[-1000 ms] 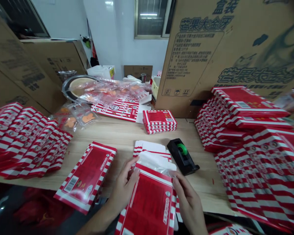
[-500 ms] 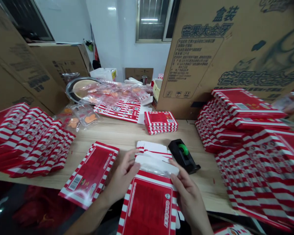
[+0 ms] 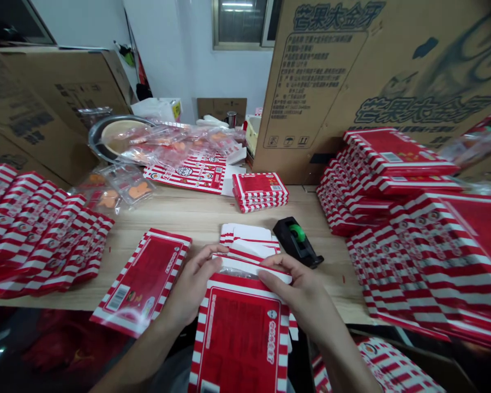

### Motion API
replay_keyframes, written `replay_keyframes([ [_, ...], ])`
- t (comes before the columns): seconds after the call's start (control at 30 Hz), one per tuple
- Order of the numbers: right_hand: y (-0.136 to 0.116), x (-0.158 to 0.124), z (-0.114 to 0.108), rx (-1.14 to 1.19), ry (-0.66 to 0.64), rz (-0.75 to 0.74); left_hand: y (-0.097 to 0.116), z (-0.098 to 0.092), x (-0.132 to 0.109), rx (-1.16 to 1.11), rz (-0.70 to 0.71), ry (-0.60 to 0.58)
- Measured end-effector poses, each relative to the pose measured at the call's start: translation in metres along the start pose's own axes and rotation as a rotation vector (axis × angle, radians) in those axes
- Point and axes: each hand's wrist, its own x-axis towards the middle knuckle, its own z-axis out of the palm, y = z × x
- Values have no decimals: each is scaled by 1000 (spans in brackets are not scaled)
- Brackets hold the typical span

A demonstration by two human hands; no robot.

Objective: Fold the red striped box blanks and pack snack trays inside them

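A red carton with striped red-and-white edges [image 3: 241,333] is held at the table's front edge, its white end flap bent up and clear plastic showing in the opening. My left hand [image 3: 198,281] pinches the flap's left end between thumb and fingers. On the other end of the flap, my right hand [image 3: 292,286] grips with thumb in front and fingers behind. Just beyond lie white-flapped striped cartons [image 3: 249,234], partly hidden by the held one. A black tape dispenser [image 3: 298,243] with a green core stands beside my right hand. Left of my left hand rests another red carton [image 3: 143,281].
Striped carton stacks stand at the left [image 3: 45,229] and the right [image 3: 429,262]. A small carton pile [image 3: 259,191] sits mid-table. Behind are clear packets with orange pieces [image 3: 137,190], a metal basin [image 3: 96,142] and a large cardboard box [image 3: 311,109].
The white flap has been bent over toward the carton's opening, and my right fingers have moved inward along it. The whole view has shifted slightly.
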Motion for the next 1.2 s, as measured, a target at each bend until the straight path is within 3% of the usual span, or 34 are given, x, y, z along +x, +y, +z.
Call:
replay_keyframes([
  [0.1,-1,0,1,29,-23,-3,-8,1,-3,-16,27,35],
  [0.3,-4,0,-7,148,-186,49,-23,-6,-1,24,235,-32],
  [0.47,12,-8,-15,309,-351,109,-27,-9,-1,-7,173,-10],
  [0.6,22,-14,-12,514,-267,114,-31,-8,-5,-44,103,-84],
  [0.7,23,-12,-14,590,-283,171,-31,-6,-6,-30,79,-98],
  [0.87,24,-4,-18,649,-288,230,-29,-4,-7,16,58,-55],
  [1.0,26,-6,-21,599,-319,176,-29,-4,-11,70,100,-10],
  [1.2,24,-7,-32,550,-449,207,-26,-1,-13,169,157,-10],
])
